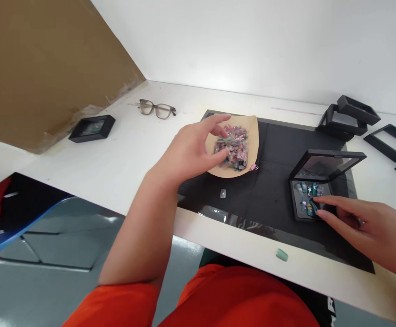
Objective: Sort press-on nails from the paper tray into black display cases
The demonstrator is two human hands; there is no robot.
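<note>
My left hand (198, 150) is over a tan paper bowl (253, 131), its thumb and fingers apart. In the bowl lies a heap of small pink, clear and dark pieces (238, 147), some seemingly in clear wrapping. A pink clip (253, 167) sits at the bowl's rim. On the right, a black display case (295, 206) stands with its clear-windowed lid (327, 165) raised. Teal decorated press-on nails (304, 188) lie inside it. My right hand (361, 222) reaches into the case, thumb and forefinger closed around one teal press-on nail (314, 207).
A black mat (269, 181) covers part of the white table. A small clear square (222, 194) and a pale green piece (281, 255) lie near the front edge. Glasses (157, 109) and a closed black case (92, 128) are left; black frames (347, 118) stack at the back right.
</note>
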